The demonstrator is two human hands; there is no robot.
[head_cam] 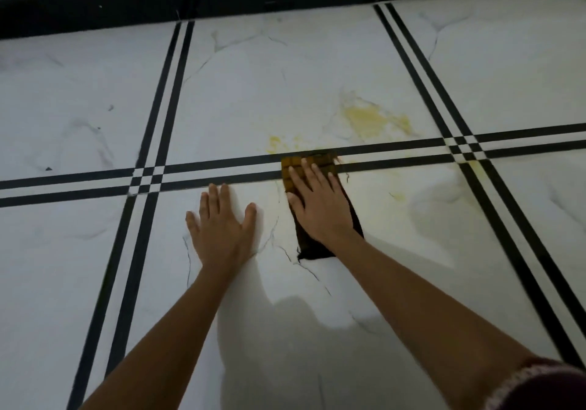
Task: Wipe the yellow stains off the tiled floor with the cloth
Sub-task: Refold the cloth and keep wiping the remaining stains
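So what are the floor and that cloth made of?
The tiled floor looks like polished marble or marble-look ceramic: white, grey-veined, reflective, with black stripes. The cloth seems woven fabric, matte, dark with a yellow-brown checked end; loose threads fray from its edges.

Reaching forward and down, wrists straight. Braced palm-down on the left grip [222,225], fingers straight and spread. Pressing palm-down with the right grip [320,210], fingers flat, slightly apart.
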